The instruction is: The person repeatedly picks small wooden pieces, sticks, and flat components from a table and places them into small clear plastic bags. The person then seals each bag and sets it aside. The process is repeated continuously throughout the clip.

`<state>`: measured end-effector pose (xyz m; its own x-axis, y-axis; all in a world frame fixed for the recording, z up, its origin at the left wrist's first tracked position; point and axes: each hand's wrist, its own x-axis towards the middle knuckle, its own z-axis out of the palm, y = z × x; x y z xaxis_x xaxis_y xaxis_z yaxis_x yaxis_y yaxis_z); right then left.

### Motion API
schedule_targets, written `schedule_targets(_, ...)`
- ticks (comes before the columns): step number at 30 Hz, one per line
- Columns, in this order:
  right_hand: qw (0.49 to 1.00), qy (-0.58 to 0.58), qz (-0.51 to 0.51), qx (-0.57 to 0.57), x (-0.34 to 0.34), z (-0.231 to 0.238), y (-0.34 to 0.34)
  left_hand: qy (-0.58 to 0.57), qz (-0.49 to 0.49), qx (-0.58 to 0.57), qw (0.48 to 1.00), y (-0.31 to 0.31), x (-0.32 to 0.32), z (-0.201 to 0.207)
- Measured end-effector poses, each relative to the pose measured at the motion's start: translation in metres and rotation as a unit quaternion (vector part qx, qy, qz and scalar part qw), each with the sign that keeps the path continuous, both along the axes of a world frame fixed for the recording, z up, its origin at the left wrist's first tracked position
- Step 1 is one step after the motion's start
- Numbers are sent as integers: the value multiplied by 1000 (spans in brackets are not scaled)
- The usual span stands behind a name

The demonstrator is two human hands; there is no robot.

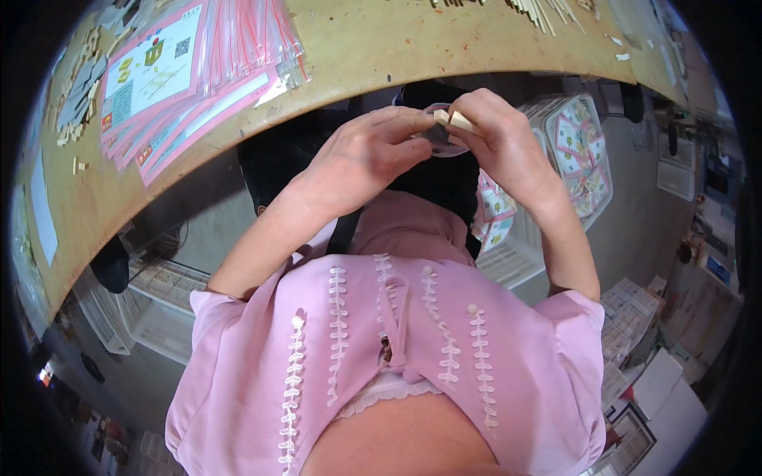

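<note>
Table (381,47) spans 9 to 1 o'clock. White basket (548,115), 2 o'clock, holds patterned packets (583,147). Clear red-striped bags (242,40) and pink-bordered cards (155,59) at 11. Left hand (361,155), 12: fingers by clear plastic (439,144), grip cannot be told. Right hand (504,139), 1: fingers pinch small wooden pieces (460,121).

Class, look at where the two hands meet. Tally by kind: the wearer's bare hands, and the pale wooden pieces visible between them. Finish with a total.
Bare hands (left hand, right hand): 2
Pale wooden pieces (left piece, right piece): 2 visible
Total: 4
</note>
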<state>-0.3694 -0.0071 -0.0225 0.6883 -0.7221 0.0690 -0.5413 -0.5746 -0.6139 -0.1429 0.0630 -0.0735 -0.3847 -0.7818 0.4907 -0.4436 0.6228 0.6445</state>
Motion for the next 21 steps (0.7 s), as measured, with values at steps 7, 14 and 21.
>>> schedule_targets(7, 969, 10, -64, 238, 0, -10, 22, -29, 18, 4, 999, 15, 0, -12)
schedule_targets(14, 918, 72, -162, 355, -9, -18, 12, -56, -20, 21, 998, 25, 3, -16)
schedule_targets(21, 990, 103, 27, 92, -20, -10, 20, -14, 25, 67, 997, 32, 17, -16)
